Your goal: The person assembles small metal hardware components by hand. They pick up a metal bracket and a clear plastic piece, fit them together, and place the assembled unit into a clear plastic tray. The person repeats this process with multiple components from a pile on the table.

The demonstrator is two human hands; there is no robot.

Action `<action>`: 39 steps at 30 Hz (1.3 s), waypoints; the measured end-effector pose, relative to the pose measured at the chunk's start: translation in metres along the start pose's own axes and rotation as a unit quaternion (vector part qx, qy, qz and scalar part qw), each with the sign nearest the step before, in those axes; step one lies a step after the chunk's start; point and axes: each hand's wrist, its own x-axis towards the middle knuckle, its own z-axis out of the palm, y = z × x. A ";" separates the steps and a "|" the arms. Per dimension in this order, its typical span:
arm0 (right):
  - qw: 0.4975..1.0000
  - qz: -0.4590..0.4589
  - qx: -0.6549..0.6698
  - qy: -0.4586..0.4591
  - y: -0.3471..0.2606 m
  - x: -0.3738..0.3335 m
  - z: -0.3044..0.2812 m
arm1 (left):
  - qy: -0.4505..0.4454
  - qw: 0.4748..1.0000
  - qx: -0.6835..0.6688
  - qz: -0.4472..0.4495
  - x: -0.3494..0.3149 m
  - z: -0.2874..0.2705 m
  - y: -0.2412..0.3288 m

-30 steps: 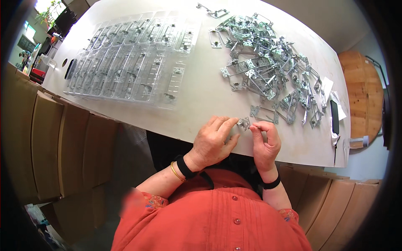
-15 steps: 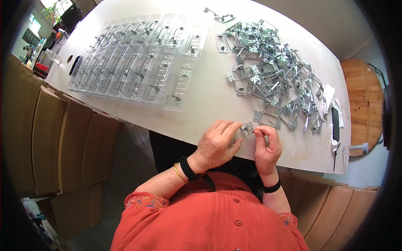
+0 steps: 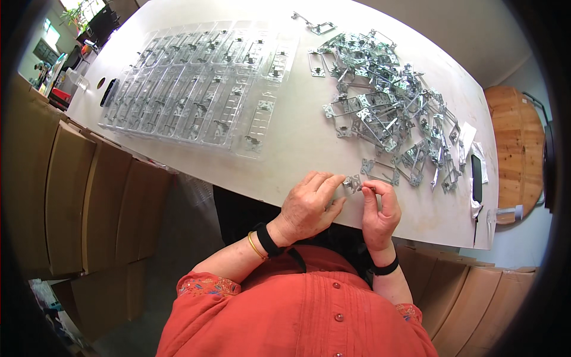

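Observation:
Near the table's front edge, my two hands meet at a small silver metal bracket (image 3: pixel 353 184). My left hand (image 3: pixel 310 201) is closed on its left side, with the fingers hiding much of the part. Thumb and forefinger of my right hand (image 3: pixel 380 215) pinch together at the bracket's right end; a small dark bit shows at their tips, too small to name. A heap of similar metal brackets (image 3: pixel 380 113) lies just beyond, with one bracket (image 3: pixel 380 171) close to my right fingertips. To the left, clear plastic trays (image 3: pixel 238 134) hold rows of brackets in long compartments.
The white table (image 3: pixel 291 119) curves across the view. At its right edge lie a dark phone-like object (image 3: pixel 476 177), white wrappers (image 3: pixel 467 140) and a thin dark tool (image 3: pixel 476 229). Cardboard boxes (image 3: pixel 65 196) stand at the left. A round wooden top (image 3: pixel 514 149) leans at the right.
The view has shifted very slightly. Both hands stay at the bracket in nearly the same pose.

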 end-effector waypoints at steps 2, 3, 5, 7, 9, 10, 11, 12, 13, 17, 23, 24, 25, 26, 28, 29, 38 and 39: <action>1.000 0.010 -0.003 -0.007 0.000 -0.002 -0.002 | -0.002 1.000 0.000 -0.002 0.000 0.001 0.001; 1.000 0.015 -0.003 -0.010 0.000 -0.002 -0.003 | -0.003 1.000 0.001 -0.003 0.000 0.001 0.001; 1.000 0.015 0.012 -0.008 0.001 -0.001 -0.002 | -0.002 1.000 0.001 -0.003 -0.001 0.000 0.001; 1.000 0.011 0.016 -0.007 0.001 -0.001 -0.002 | -0.001 1.000 0.001 -0.003 -0.001 0.001 0.000; 1.000 0.006 0.008 -0.007 0.000 -0.001 -0.001 | 0.001 1.000 0.001 -0.001 -0.001 0.002 0.000; 1.000 0.006 0.005 -0.007 0.000 -0.001 -0.001 | 0.000 1.000 0.001 -0.001 -0.001 0.001 0.000; 1.000 0.006 0.003 -0.008 0.000 -0.001 0.000 | 0.000 1.000 0.001 0.000 -0.001 0.001 0.000; 1.000 0.006 0.000 -0.009 0.000 -0.001 -0.001 | 0.000 1.000 0.001 0.000 -0.001 0.001 0.000; 1.000 0.013 0.004 -0.010 0.000 -0.002 -0.001 | -0.001 1.000 0.000 0.000 -0.001 0.002 0.000; 1.000 0.013 0.011 -0.005 0.001 -0.002 -0.001 | -0.001 1.000 0.001 0.002 -0.002 0.002 -0.001; 1.000 0.001 0.015 0.003 0.003 -0.003 -0.002 | -0.002 1.000 0.000 0.000 -0.002 0.002 -0.001; 1.000 0.005 0.016 0.004 0.003 -0.003 -0.002 | -0.002 1.000 -0.001 0.000 -0.002 0.002 0.000; 0.998 0.034 0.046 0.003 0.004 -0.004 -0.002 | -0.002 1.000 0.001 -0.001 -0.002 0.002 0.001; 0.995 0.062 0.077 0.001 0.003 -0.005 -0.001 | -0.002 1.000 0.004 -0.002 -0.001 0.002 0.001; 0.988 0.093 0.120 -0.005 0.005 -0.006 -0.001 | -0.005 1.000 0.016 -0.001 0.000 0.001 0.002; 0.986 0.097 0.134 -0.009 0.007 -0.006 -0.001 | -0.007 1.000 0.024 0.001 0.002 0.000 0.004; 0.971 0.121 0.207 -0.019 0.006 -0.005 -0.003 | -0.048 0.994 0.095 0.005 0.012 0.003 0.012; 0.969 0.122 0.214 -0.019 0.006 -0.005 -0.003 | -0.059 0.993 0.101 0.007 0.013 0.003 0.012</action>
